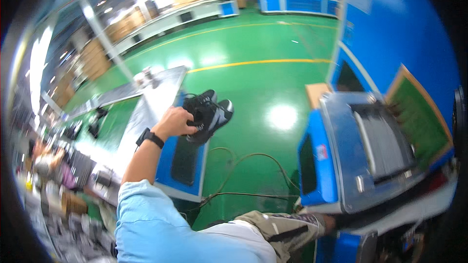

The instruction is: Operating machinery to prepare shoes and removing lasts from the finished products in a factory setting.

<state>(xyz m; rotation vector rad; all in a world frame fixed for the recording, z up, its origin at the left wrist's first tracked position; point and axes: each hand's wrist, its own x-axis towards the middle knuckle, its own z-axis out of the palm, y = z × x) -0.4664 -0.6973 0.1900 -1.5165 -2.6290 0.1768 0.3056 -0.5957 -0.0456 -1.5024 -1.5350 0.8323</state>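
Observation:
My left hand (174, 122), with a black watch on its wrist, reaches out to the left of centre. Its fingers are closed at the openings of two black sneakers (210, 121) with white and grey patches. The sneakers sit side by side, toes pointing right, by the right end of a shiny grey bench (168, 85). How firmly each shoe is gripped is partly hidden by the hand. My right hand does not show.
A blue-and-grey machine (341, 165) with a ribbed grey panel stands at the right, a green board (421, 117) beside it. Cables (234, 165) lie across the green floor (263, 87). At the far left a person (66, 165) sits among blurred goods.

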